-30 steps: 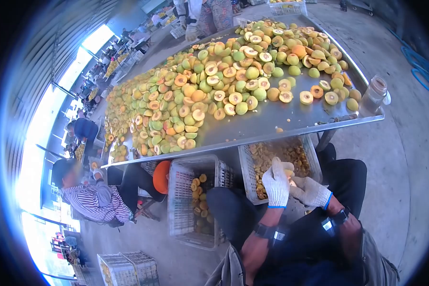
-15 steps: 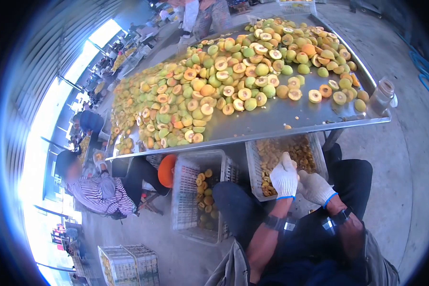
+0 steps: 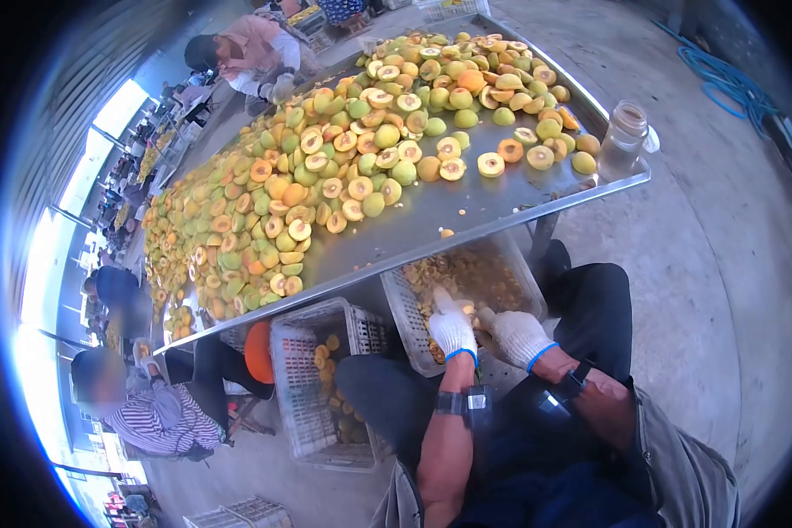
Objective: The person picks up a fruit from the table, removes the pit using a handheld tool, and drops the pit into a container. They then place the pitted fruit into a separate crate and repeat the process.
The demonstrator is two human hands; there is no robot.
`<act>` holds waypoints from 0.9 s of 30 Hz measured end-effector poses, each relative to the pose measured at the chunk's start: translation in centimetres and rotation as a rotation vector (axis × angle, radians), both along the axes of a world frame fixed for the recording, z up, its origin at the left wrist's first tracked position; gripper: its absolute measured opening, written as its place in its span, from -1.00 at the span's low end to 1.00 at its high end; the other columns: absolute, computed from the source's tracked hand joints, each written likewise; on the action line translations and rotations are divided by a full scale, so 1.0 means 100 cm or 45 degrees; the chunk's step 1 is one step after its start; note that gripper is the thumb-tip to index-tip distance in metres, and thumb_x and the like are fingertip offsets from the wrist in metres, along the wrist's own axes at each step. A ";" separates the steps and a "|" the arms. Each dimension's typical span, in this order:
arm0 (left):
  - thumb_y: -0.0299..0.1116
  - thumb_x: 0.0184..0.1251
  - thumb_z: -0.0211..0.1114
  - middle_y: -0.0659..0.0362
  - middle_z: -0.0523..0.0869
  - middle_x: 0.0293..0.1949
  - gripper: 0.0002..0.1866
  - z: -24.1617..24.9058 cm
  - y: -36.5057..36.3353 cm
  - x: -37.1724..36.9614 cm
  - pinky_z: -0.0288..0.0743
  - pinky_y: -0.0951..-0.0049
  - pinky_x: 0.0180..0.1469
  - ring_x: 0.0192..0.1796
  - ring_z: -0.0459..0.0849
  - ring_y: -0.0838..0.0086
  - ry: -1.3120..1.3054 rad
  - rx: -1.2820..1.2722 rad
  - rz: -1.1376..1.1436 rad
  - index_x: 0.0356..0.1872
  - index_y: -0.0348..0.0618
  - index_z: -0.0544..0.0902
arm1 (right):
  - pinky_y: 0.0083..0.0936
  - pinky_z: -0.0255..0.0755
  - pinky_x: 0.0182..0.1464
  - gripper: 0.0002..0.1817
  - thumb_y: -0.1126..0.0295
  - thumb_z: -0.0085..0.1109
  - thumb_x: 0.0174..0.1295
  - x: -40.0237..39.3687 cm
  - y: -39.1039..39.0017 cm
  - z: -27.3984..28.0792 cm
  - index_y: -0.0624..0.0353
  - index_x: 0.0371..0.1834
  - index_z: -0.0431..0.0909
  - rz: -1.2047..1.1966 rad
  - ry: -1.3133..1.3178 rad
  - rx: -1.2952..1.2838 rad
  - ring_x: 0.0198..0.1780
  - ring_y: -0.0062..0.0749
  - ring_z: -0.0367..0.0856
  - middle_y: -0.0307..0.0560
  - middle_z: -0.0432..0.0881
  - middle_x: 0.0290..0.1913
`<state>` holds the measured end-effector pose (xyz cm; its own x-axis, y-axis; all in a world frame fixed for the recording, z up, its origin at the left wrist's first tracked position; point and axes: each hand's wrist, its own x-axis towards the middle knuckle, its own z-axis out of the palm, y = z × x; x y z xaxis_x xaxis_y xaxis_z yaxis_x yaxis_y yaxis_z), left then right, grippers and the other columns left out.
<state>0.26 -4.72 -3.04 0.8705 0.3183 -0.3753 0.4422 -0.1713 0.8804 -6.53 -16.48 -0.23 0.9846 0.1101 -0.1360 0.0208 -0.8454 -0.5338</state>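
Note:
In white knitted gloves with blue cuffs, my left hand [image 3: 452, 327] and my right hand [image 3: 515, 337] meet over a pale crate [image 3: 399, 315] of small fruit bits and pits. A bit of orange-yellow fruit [image 3: 469, 311] shows between them, against the closed fingers of my left hand. My right hand is curled too, but what sits in it is hidden. Just beyond stands a metal table [image 3: 361, 249], heaped with green and yellow apricot-like fruit halves [image 3: 361, 187], many showing their pits.
A second crate [image 3: 284, 387] with fruit pieces stands left of my knee. A clear jar [image 3: 624, 141] is on the table's right corner. One person [image 3: 172, 418] sits at the left; another [image 3: 251, 53] leans over the far side. A blue hose [image 3: 722, 79] lies on the floor.
The view has turned right, so table and crates sit farther left. My hands remain together over the crate. The far person now leans toward the fruit.

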 end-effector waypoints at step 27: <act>0.31 0.60 0.06 0.18 0.57 -0.60 -0.24 0.016 -0.007 -0.021 0.36 0.48 -0.55 -0.60 0.52 0.45 -0.263 0.108 0.325 -0.39 -0.32 0.71 | 0.08 0.60 -0.08 -0.66 0.12 0.08 0.50 -0.005 -0.003 -0.004 0.18 0.02 0.54 -0.051 0.140 -0.007 -0.13 0.23 0.79 0.27 0.77 -0.22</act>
